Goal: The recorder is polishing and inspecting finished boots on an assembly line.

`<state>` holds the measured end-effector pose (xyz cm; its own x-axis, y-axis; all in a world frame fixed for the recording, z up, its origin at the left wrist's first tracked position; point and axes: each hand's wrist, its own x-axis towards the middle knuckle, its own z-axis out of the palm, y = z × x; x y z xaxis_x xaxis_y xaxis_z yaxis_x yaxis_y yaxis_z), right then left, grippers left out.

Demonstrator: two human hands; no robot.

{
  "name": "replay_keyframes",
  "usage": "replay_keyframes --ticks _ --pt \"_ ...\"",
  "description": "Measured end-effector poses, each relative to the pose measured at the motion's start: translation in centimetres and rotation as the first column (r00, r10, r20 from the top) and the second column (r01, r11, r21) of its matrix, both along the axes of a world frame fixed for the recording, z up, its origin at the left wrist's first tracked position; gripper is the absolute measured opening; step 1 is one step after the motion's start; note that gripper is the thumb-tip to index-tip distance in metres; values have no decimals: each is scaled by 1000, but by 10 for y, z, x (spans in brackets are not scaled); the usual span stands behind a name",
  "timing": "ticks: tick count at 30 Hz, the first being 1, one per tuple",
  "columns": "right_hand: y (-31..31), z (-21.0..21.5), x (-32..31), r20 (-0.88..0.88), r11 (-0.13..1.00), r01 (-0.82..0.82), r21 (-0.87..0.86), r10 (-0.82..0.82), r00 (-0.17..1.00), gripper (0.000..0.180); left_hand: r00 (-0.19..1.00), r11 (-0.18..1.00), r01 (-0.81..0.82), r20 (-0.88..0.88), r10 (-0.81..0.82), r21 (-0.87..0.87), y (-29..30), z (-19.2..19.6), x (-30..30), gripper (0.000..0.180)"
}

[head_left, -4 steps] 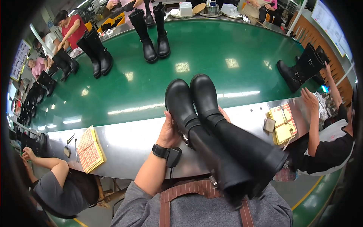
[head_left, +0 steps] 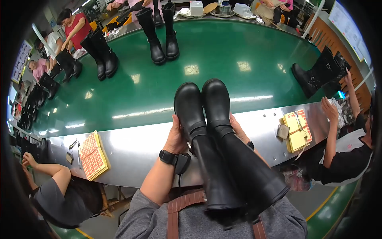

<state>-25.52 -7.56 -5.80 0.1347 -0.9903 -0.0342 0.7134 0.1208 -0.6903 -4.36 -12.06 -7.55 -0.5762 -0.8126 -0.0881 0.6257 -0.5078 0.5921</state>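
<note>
A pair of tall black boots is held side by side in front of my chest, toes pointing away and open shaft tops toward me. My left hand (head_left: 175, 136) grips the outer side of the left boot (head_left: 190, 104), thumb along its foot and the other fingers hidden beneath. Around the right boot's (head_left: 216, 100) outer side at the ankle is my right hand (head_left: 238, 129), partly covered by the boot. Both boots have a strap across the ankle. The shafts cross over the steel edge and spread slightly apart toward my apron.
Beyond the steel ledge (head_left: 131, 147) lies a green tabletop (head_left: 159, 91) with more black boots (head_left: 165, 49) standing on it. Yellow card stacks (head_left: 94, 155) lie at left and right (head_left: 297, 131). Co-workers sit on both sides; the right one (head_left: 332, 119) reaches to a buckled boot (head_left: 314, 73).
The shafts have swung left toward my middle, and the boots now point straighter ahead. More of my right hand and wrist shows. The right co-worker's hands have moved slightly.
</note>
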Motion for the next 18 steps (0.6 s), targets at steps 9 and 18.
replay_keyframes --ticks 9,18 --pt "-4 0 -1 -74 998 -64 5 64 995 87 986 975 -161 67 153 153 -3 3 -4 74" --pt "-3 4 0 -58 994 -83 75 88 994 76 990 969 -133 64 122 207 -13 -1 -4 79"
